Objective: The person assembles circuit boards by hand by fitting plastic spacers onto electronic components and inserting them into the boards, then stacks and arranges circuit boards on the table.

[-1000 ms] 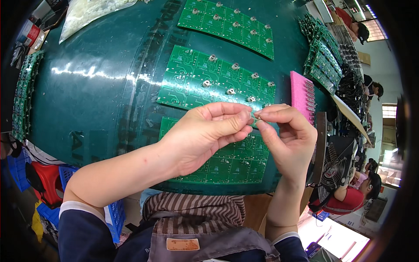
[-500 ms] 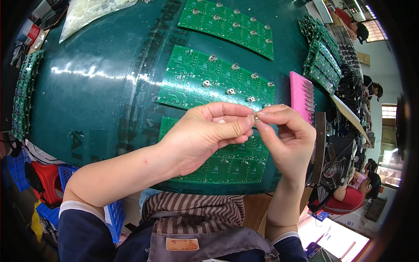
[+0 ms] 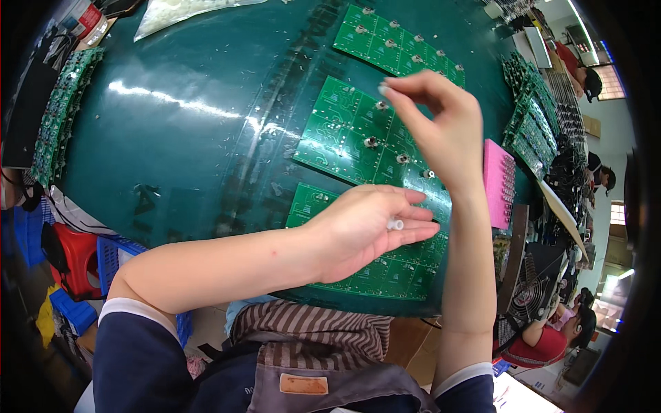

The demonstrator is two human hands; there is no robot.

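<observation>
My left hand (image 3: 365, 230) is palm up over the near green circuit board (image 3: 308, 201), fingers stretched out. Small white plastic spacers (image 3: 394, 224) lie in its palm near the base of the fingers. Above the middle circuit board (image 3: 320, 131), my right hand (image 3: 444, 117) pinches thumb and forefinger together; a tiny pale bit shows at the tips, too small to name. Small metal cylindrical parts (image 3: 372, 142) stand upright on the middle board. The far circuit board (image 3: 377, 55) carries similar parts. My hands and right forearm hide portions of the near and middle boards.
Beside the boards stands a pink foam block (image 3: 493, 182) with rows of metal parts. Populated boards are stacked at left (image 3: 65, 113) and right (image 3: 533, 127). A clear bag (image 3: 182, 15) of white pieces lies at the far left. A fan (image 3: 527, 292) and co-workers are on the right.
My hands have separated: the right has moved up and away over the middle board, still pinched. My left has opened its fingers, showing the white spacers. The whole view has shifted.
</observation>
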